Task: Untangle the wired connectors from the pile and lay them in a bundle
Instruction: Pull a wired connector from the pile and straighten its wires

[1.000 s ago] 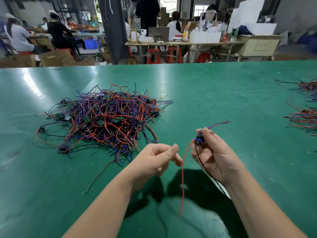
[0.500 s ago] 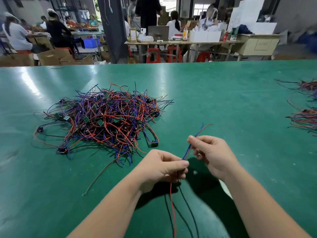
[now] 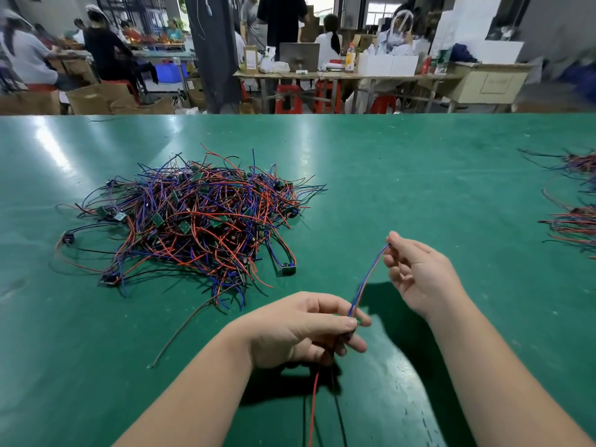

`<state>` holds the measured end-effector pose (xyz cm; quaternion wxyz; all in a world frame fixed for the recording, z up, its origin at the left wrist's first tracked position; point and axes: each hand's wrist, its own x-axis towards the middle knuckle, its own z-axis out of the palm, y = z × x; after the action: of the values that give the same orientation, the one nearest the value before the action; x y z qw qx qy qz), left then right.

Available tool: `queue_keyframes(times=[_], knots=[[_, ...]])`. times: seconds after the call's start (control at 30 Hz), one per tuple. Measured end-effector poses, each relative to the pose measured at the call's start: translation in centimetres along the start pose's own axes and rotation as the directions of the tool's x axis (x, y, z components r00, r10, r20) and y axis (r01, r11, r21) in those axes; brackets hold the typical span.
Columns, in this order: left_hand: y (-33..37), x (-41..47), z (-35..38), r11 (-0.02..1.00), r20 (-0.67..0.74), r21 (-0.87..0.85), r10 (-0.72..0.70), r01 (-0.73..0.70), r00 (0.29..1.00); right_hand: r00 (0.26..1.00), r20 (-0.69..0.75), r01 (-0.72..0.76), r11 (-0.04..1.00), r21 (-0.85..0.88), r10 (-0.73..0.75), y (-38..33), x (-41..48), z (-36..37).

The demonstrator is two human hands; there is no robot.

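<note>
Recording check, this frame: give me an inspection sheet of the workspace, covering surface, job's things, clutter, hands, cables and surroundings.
Surface: green table, glossy, glare at far left.
Job's things: tangled pile of red, blue and black wired connectors left of centre; wire bundles at the right edge; one wired connector lifted between the hands.
Clutter: one loose dark wire lying in front of the pile.
Grippers: left hand grips the wired connector's lower part; right hand pinches its blue and red wire tips.
Cables: red and black leads hang below the left hand.
Surroundings: people at a workbench, cardboard boxes, red stools.
</note>
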<state>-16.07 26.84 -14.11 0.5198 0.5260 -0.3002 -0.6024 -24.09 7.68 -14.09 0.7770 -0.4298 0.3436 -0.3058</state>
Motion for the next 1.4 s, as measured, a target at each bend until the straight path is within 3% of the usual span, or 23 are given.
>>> queue_keyframes(times=[0.13,0.2,0.27,0.37,0.43,0.53,0.67,0.83,0.97,1.1,1.27,1.4], knots=[[0.2,0.1,-0.4,0.954,-0.077,-0.216,0.196,-0.208,0.978,0.998,0.041,-0.039,0.999,0.017,0.038,-0.2,-0.1,-0.1],[0.7,-0.1,-0.7,0.833,-0.157,-0.444,0.289,-0.329,0.944,0.991,0.108,-0.075,0.993,-0.096,0.085,0.1,-0.7,0.1],[1.1,-0.2,-1.0,0.703,-0.296,-0.566,0.314,-0.431,0.902,0.96,0.231,-0.091,0.958,-0.272,0.157,0.5,-1.6,0.5],[1.6,-0.1,-1.1,0.581,-0.482,-0.593,0.299,-0.558,0.824,0.865,0.407,-0.105,0.898,-0.426,0.294,1.2,-3.1,1.3],[1.7,0.1,-0.9,0.565,-0.548,-0.558,0.3,-0.608,0.781,0.812,0.503,-0.12,0.928,-0.354,0.296,1.6,-3.8,2.0],[1.4,0.5,-0.3,0.639,-0.542,-0.466,0.342,-0.613,0.768,0.817,0.552,-0.162,0.985,-0.055,0.165,2.2,-4.0,2.9],[0.4,1.1,0.8,0.775,-0.437,-0.292,0.414,-0.561,0.799,0.909,0.414,-0.121,0.985,0.125,0.059,2.0,-3.6,3.2],[-0.2,1.0,1.0,0.866,-0.26,-0.138,0.437,-0.481,0.861,0.954,0.291,-0.095,0.992,0.085,0.066,0.5,-3.2,2.2],[0.3,0.8,0.8,0.921,-0.366,-0.165,0.276,-0.354,0.889,0.939,0.335,-0.025,0.99,-0.142,0.072,0.0,-3.1,1.4],[-0.2,1.2,1.4,0.963,-0.438,-0.009,0.24,-0.271,0.866,0.921,0.378,0.059,0.926,-0.373,0.094,0.9,-3.5,1.6],[-0.5,1.3,1.5,0.983,-0.382,-0.009,0.164,-0.181,0.91,0.871,0.448,-0.041,0.937,-0.346,0.203,0.5,-3.5,1.4],[-0.2,0.6,1.5,0.994,-0.225,0.011,0.107,-0.108,0.969,0.926,0.341,-0.125,0.983,-0.137,0.165,-0.9,-2.3,0.5]])
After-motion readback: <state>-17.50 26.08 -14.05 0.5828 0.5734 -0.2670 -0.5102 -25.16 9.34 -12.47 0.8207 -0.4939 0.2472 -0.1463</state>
